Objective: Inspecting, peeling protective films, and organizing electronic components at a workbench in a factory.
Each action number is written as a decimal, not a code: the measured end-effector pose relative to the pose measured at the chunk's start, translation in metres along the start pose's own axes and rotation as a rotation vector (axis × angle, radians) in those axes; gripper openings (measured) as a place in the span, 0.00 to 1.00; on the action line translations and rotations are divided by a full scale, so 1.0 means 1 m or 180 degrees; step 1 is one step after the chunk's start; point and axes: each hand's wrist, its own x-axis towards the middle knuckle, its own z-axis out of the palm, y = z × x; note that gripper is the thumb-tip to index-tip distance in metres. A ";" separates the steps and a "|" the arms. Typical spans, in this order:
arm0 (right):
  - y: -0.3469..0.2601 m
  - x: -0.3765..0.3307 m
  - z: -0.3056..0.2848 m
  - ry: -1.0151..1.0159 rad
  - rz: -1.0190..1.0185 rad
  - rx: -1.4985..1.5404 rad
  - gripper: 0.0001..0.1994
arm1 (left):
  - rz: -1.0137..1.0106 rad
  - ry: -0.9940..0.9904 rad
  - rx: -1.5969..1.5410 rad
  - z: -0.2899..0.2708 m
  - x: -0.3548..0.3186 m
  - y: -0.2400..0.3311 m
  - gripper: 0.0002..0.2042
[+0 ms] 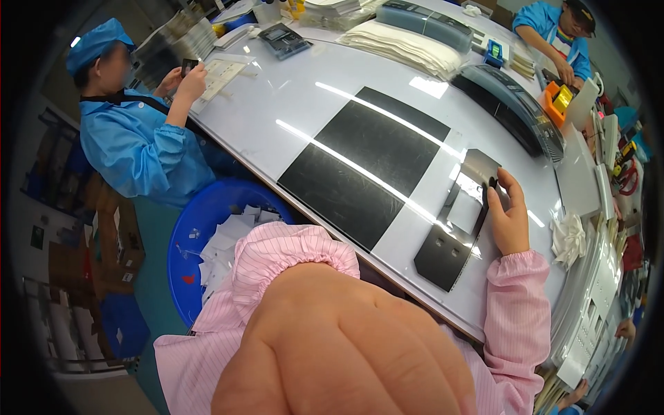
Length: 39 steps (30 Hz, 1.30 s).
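Note:
My left hand (346, 346) looms large right in front of the camera, its back toward me. Its fingers are out of sight, so whatever it holds, if anything, is hidden. On the right, my right hand (510, 214) has its thumb and curved forefinger at the edge of a dark panel (443, 254), gripping it there. The panel lies on the white tabletop, with a rectangular cutout in its middle and small square holes toward its near end. A black mat (366, 155) lies to the left of the panel.
A blue bin (181, 259) with paper scraps stands below the left table edge. Stacked dark curved panels (512, 114), white sheets (398, 48) and an orange holder (555, 104) occupy the far side. Co-workers in blue sit left (138, 145) and far right (543, 31). Crumpled white material (568, 238) lies right.

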 end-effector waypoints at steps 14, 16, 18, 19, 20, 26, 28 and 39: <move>-0.003 -0.002 -0.001 -0.0045 0.0049 0.0001 0.24 | -0.0456 -0.0295 -0.0582 0.007 -0.004 -0.020 0.09; -0.001 -0.002 -0.004 -0.0004 0.0027 -0.0061 0.24 | -0.0420 -0.0684 -0.0329 -0.007 -0.001 -0.022 0.10; 0.001 -0.003 -0.004 -0.0002 0.0001 -0.0015 0.24 | -0.0365 -0.1072 -0.0092 -0.021 0.000 -0.024 0.12; 0.000 -0.001 0.000 -0.0024 -0.0101 -0.0049 0.25 | -0.0335 -0.1261 0.0098 -0.024 0.001 -0.022 0.13; 0.001 -0.001 0.001 -0.0029 -0.0119 -0.0053 0.25 | -0.0551 -0.1580 0.0645 -0.038 -0.007 -0.032 0.16; 0.003 0.002 -0.002 0.0390 0.0352 0.1120 0.24 | -0.2279 -0.2827 0.3773 -0.046 -0.086 -0.087 0.39; 0.004 0.005 -0.005 0.0686 0.0473 0.1643 0.23 | -0.2173 -0.3046 0.3735 -0.049 -0.101 -0.084 0.36; 0.022 0.049 -0.067 0.1980 -0.1123 -0.1949 0.24 | -0.0970 -0.2475 0.5397 -0.133 -0.051 -0.027 0.16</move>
